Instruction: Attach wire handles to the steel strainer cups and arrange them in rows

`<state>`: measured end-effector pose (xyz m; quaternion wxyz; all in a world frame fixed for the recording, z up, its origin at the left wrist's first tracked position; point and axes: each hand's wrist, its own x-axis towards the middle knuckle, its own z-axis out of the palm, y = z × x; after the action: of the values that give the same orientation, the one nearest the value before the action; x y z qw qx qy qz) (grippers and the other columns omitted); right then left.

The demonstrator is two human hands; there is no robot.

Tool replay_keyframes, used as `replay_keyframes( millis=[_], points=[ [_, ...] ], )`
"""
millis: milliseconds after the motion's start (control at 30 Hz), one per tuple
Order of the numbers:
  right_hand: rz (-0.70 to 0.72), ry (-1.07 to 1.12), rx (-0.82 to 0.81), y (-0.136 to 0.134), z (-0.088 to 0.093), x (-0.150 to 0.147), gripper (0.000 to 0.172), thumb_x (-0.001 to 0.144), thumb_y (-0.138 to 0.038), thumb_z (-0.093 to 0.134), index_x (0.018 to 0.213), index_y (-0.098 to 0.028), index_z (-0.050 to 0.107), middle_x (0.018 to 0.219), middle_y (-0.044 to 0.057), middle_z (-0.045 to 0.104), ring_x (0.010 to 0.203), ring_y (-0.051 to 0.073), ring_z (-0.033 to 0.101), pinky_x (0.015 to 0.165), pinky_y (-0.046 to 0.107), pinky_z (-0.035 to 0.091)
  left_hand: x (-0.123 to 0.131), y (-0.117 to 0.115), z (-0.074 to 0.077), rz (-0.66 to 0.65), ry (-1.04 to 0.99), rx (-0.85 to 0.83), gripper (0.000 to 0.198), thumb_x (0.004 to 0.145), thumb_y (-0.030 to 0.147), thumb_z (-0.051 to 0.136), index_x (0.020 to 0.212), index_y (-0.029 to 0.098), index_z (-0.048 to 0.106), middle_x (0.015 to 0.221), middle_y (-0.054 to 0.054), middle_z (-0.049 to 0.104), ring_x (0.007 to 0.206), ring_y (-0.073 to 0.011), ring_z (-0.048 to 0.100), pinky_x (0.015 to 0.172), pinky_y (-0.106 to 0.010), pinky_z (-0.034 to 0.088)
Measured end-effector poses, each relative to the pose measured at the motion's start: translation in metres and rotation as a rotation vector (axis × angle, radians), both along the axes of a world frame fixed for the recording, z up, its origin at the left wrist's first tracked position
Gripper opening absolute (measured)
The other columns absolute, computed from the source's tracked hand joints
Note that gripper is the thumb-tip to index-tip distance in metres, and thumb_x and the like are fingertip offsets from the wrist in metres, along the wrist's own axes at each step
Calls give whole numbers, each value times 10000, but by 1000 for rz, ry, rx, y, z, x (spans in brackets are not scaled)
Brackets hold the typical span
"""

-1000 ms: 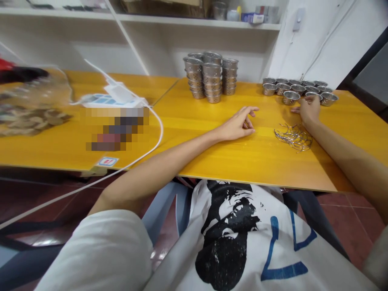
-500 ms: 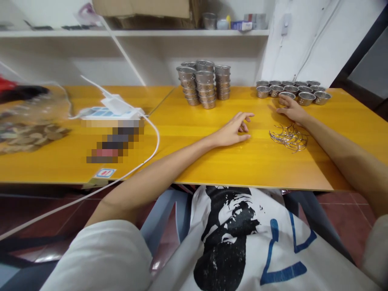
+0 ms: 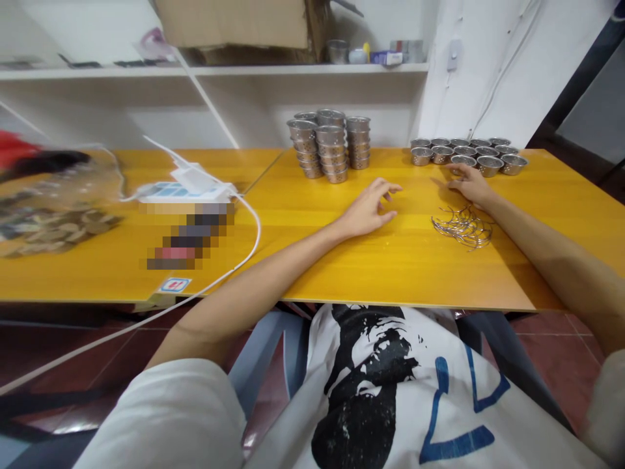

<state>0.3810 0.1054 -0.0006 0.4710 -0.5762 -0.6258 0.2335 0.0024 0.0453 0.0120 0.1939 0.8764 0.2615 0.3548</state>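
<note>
My left hand (image 3: 368, 210) hovers at or just above the yellow table (image 3: 342, 273), fingers spread and nothing in them. Farther right, my right hand (image 3: 472, 185) reaches to the front row of small perforated metal cups (image 3: 489, 167). Its fingertips overlap the rim of one front cup (image 3: 463, 159); whether they touch it I cannot tell. The thumb and fingers look apart, with nothing visible between them. Just below that hand lies a loose pile of curved metal wires (image 3: 461, 231). Stacked metal cups (image 3: 332, 156) stand beyond my left hand.
To the left, a white power strip (image 3: 188, 191) with a plug sits on the table, and its white cable (image 3: 260, 228) curves past my left forearm. Flat brown pieces (image 3: 63, 231) are heaped farther left. A white shelf (image 3: 234, 70) carrying a cardboard box (image 3: 244, 26) is behind.
The whole scene sits slightly lower in view, as the camera has shifted. My left hand has drawn a little leftward. The right hand stays by the front cups.
</note>
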Motion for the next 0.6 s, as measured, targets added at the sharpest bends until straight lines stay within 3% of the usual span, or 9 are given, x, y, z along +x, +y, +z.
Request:
replay_keyframes(
  millis=[67,133,200,267,333,433,600],
  points=[
    [-30,18,-4,-2,1,-1,498,782,-135,876,1265,-245,822,1138,52,831,718,170,666,746,347,642,-17,18,20,187,-71,143,359,973,284,789,1321,229,721,1405,-131,717,1359,-339,621,1142,-544,554],
    [-40,6,-21,-3,2,-1,389,790,-173,872,1169,-250,827,988,33,810,731,189,666,773,364,648,-43,43,45,373,-151,242,267,1043,415,771,1242,246,716,1332,-93,725,1392,-336,522,1258,-613,416],
    [-33,-29,-49,-5,3,-2,287,802,-233,870,1086,-244,827,778,8,727,693,208,641,757,385,645,-69,70,71,455,-131,274,385,1159,610,623,1280,251,689,1284,-59,703,1458,-293,351,1309,-625,280],
    [-33,-53,-60,-5,3,-2,237,810,-298,877,1036,-249,823,670,-4,658,673,229,634,742,411,648,-88,94,89,423,-15,277,580,1179,768,487,1256,231,694,1184,-63,666,1452,-252,233,1300,-603,204],
    [-41,-62,-48,-6,3,-2,207,818,-337,875,1005,-267,818,668,7,665,695,251,659,765,440,666,-96,113,96,407,83,269,711,1106,899,494,1160,228,724,1115,-71,650,1395,-247,248,1269,-569,197],
    [-37,-71,-35,-6,2,-3,131,827,-302,831,956,-286,816,716,18,710,742,256,690,868,459,687,-94,132,94,499,65,268,779,987,1015,540,1005,262,741,1043,-56,650,1323,-250,264,1255,-557,218],
    [-36,-56,-17,-7,3,-8,64,814,-264,803,877,-264,799,820,39,790,747,220,684,901,424,684,-89,148,106,587,-86,272,631,839,940,822,856,313,751,1035,-50,690,1356,-304,284,1245,-630,303]
  ],
)
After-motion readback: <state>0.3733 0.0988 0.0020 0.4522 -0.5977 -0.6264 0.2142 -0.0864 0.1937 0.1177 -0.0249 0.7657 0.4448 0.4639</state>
